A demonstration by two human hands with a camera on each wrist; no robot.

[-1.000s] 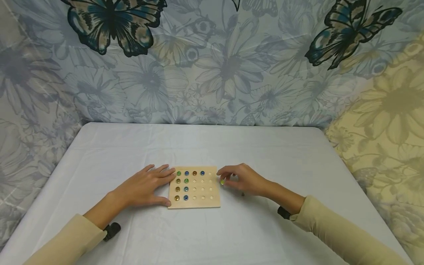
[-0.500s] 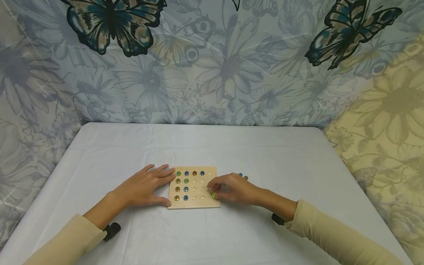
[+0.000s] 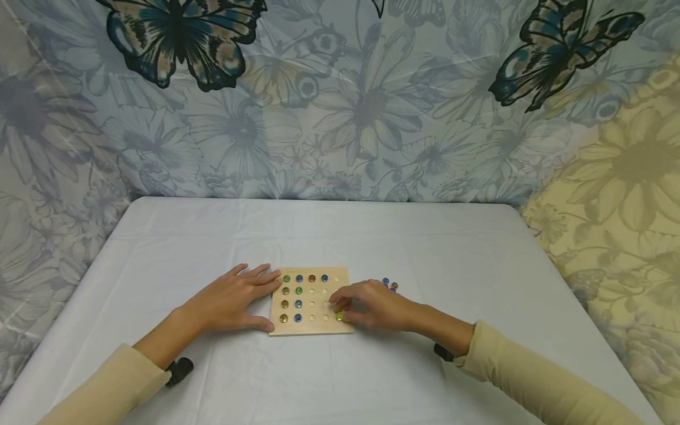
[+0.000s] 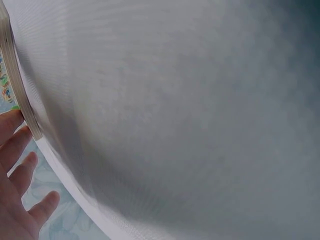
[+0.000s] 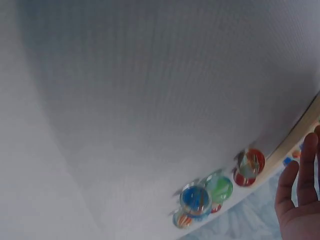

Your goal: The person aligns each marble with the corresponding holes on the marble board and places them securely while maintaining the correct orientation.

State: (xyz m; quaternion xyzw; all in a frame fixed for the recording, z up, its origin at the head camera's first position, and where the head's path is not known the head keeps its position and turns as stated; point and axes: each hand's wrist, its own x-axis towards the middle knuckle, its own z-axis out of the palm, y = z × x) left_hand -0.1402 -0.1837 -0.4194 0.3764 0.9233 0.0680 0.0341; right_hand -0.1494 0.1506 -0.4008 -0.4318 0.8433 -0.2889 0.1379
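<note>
A light wooden board with rows of round hollows lies on the table, glass marbles filling its two left columns and part of the far row. My left hand rests at the board's left edge, fingers spread, the thumb by the near corner. In the left wrist view its fingertips touch the board's side. Over the right part of the board, my right hand has finger and thumb at a yellow-green marble, which sits at the near right corner hollow. The right wrist view shows only part of this hand.
Beyond the right hand, loose marbles lie on the white tablecloth; in the right wrist view a blue marble, a green marble and red ones show beside the board. A floral backdrop hangs behind the table.
My right hand has moved left and nearer with the yellow-green marble, from beside the board to its near right corner. Loose marbles behind it came into sight. The left hand stays put.
</note>
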